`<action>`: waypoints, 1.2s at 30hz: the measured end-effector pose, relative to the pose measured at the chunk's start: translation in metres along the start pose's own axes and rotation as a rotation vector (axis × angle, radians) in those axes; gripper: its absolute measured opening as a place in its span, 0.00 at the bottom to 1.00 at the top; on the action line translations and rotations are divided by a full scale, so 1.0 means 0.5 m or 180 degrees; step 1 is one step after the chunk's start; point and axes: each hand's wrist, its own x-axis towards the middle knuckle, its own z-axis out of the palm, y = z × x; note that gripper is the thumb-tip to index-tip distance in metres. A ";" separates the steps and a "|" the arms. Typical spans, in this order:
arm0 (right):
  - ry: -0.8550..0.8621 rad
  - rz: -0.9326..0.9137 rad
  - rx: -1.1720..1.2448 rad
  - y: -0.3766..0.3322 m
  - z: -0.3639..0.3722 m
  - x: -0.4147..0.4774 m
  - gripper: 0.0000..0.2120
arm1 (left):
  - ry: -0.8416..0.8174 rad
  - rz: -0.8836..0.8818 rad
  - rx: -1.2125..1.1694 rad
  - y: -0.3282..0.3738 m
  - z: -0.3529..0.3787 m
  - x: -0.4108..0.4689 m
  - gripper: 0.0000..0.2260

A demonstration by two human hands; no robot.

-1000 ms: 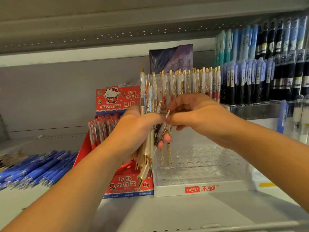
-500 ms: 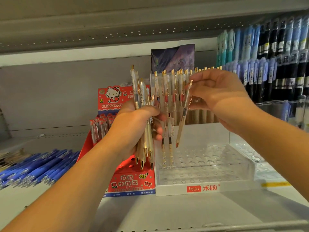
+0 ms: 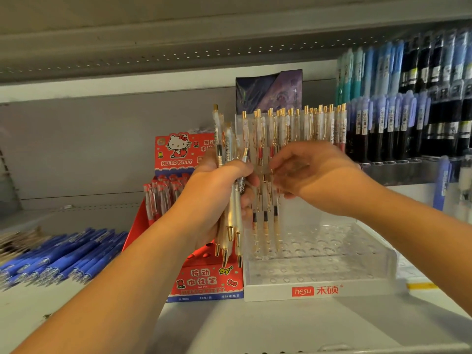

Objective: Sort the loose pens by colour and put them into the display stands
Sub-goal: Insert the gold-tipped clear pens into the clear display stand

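Observation:
My left hand (image 3: 212, 198) grips a bundle of frosted white pens (image 3: 233, 221) with gold tips, held upright just left of the clear display stand (image 3: 316, 290). My right hand (image 3: 321, 177) reaches over the stand with its fingertips pinching the top of one white pen (image 3: 275, 218), which stands in a hole beside two others. A full row of the same pens (image 3: 306, 129) fills the back of the stand. Most holes in the stand's front rows hold nothing.
A red Hello Kitty box (image 3: 184, 154) with red pens (image 3: 163, 198) stands left of the stand. Blue pens (image 3: 63, 254) lie loose on the shelf at far left. Dark and blue pens (image 3: 408, 123) fill a rack at the right. Another shelf (image 3: 178, 42) hangs overhead.
My right hand pulled one pen out of the bundle, lifted it, then lowered it into the stand beside the two standing pens. My left hand stayed put with the bundle.

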 end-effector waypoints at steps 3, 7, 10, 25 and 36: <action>-0.0074 0.0124 0.0102 -0.001 0.000 0.005 0.14 | -0.0047 -0.0058 -0.0004 -0.001 0.000 0.001 0.11; -0.0001 -0.0268 -0.1004 -0.001 -0.003 -0.006 0.10 | -0.0072 -0.0084 0.0080 -0.002 -0.002 0.001 0.12; 0.0168 -0.0678 -0.0993 0.002 -0.010 -0.015 0.10 | -0.0121 -0.0072 0.0111 -0.003 -0.002 -0.002 0.12; -0.0148 -0.0525 0.0753 0.004 0.013 -0.018 0.18 | -0.0290 0.0001 0.0432 0.006 0.006 -0.012 0.08; -0.0297 -0.0547 0.1200 -0.002 0.007 -0.022 0.13 | -0.0218 -0.0079 0.0525 0.014 0.008 -0.014 0.11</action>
